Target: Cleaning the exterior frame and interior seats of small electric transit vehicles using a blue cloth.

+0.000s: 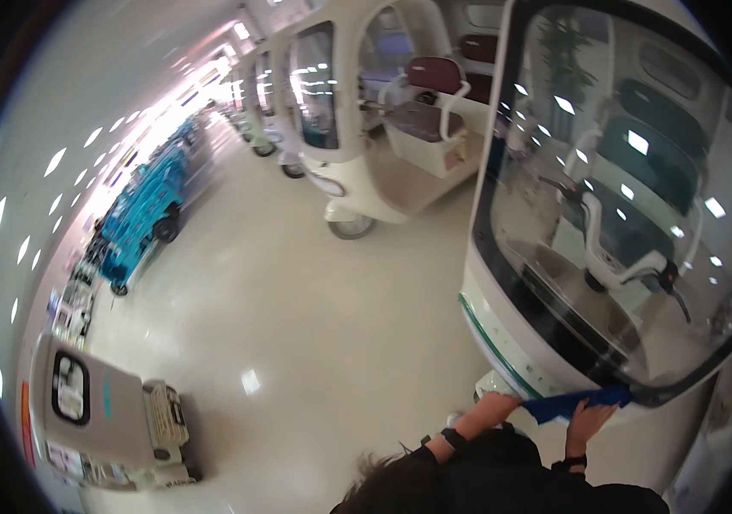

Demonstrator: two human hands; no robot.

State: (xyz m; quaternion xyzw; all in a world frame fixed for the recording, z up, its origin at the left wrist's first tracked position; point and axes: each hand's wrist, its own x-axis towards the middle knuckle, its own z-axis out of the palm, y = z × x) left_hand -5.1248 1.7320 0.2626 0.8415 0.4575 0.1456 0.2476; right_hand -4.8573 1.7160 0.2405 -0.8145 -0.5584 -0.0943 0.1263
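A blue cloth (552, 407) is stretched sideways just below the windshield of a white enclosed three-wheeler (520, 355). My left hand (498, 409) is closed on the cloth's left end. Farther right, my right hand (591, 418) grips the same cloth, whose right end runs on toward the lower rim of the windshield (546, 206). Some fingers of both hands are too small to make out. Through the glass show a handlebar (610, 248) and dark green seats (645, 163). Whether the cloth touches the body panel I cannot tell.
More cream three-wheelers (349, 176) with maroon seats (426, 111) stand in a row beyond. Blue cargo tricycles (143, 214) line the left side. A grey-beige cabin vehicle (113, 411) with a rear basket stands at lower left. The glossy pale floor (289, 300) lies between them.
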